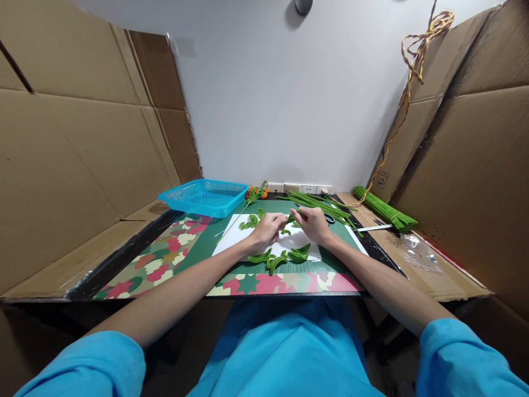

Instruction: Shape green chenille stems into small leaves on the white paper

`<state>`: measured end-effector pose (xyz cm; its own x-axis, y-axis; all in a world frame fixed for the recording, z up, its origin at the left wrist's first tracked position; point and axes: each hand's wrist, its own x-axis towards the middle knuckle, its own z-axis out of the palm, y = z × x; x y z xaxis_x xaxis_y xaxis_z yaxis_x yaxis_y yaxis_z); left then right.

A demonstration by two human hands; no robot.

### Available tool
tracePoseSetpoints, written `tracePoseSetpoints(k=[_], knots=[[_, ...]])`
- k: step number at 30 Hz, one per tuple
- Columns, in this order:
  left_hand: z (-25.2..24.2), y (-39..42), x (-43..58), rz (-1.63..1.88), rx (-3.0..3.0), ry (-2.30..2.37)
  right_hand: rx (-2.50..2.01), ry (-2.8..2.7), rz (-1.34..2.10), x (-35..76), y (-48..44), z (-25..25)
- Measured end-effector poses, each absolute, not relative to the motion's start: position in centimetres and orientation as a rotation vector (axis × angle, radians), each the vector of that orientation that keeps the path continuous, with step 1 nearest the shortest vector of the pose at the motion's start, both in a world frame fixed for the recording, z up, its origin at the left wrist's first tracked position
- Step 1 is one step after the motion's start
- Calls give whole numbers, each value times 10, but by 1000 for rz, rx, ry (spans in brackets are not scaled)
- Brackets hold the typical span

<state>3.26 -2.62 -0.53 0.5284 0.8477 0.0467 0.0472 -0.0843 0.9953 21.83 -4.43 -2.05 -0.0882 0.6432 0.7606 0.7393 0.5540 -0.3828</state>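
Note:
Above a white sheet of paper [231, 242], my left hand [268, 229] and my right hand [313, 225] are close together with their fingers pinched. Between them they hold a short green pipe cleaner [290, 218], partly hidden by the fingers. Bent pipe cleaner leaves [300, 253] lie along the near edge of the paper, several of them grouped. More leaves [250, 222] rest just left of my left hand. One small curved piece [285, 232] sits on the paper below the gap between my hands.
A blue plastic basket [223, 210] stands at the back left, beside an orange pipe cleaner flower [258, 192]. Loose green stems [316, 203] lie behind my right hand, near scissors [329, 218]. At right are a bundled green stack [384, 209], a clear bag [419, 253] and cardboard walls [475, 165].

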Motion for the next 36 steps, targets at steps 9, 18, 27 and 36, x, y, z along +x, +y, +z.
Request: tracePoseSetpoints(k=[9, 18, 27, 36], knots=[[3, -36, 35, 708, 1473, 689, -1110, -1716, -170, 220, -47, -17], [9, -36, 34, 688, 1541, 611, -983, -1743, 821, 215, -52, -13], [9, -32, 32, 764, 1831, 681, -887, -1458, 1205, 213, -47, -18], [12, -32, 24, 820, 2370, 743, -1050, -1635, 956, 215, -46, -20]])
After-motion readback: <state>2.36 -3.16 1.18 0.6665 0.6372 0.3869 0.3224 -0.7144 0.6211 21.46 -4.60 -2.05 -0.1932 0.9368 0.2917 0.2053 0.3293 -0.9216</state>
